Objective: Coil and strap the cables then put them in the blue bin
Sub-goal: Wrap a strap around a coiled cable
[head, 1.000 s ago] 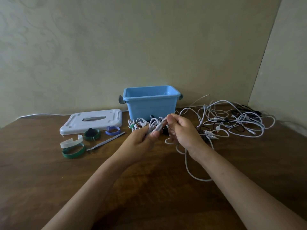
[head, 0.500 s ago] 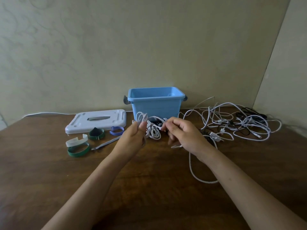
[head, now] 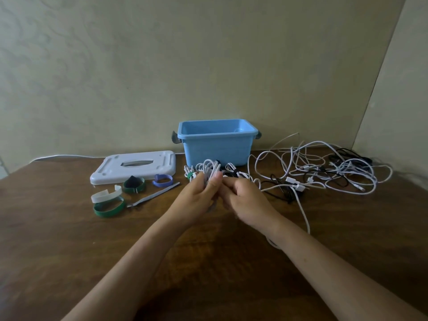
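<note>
Before blue bin [head: 216,148]: left hand [head: 196,198] grip clamped on white cable coil [head: 209,169]; right hand [head: 249,201] pinching same cable.

The right hand [head: 247,200] hides its own fingers; the blue bin [head: 217,147] interior is mostly unseen.

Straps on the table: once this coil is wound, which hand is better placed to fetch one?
Probably the right hand: the left hand grips the white coil, though the straps lie on the left side.
</note>
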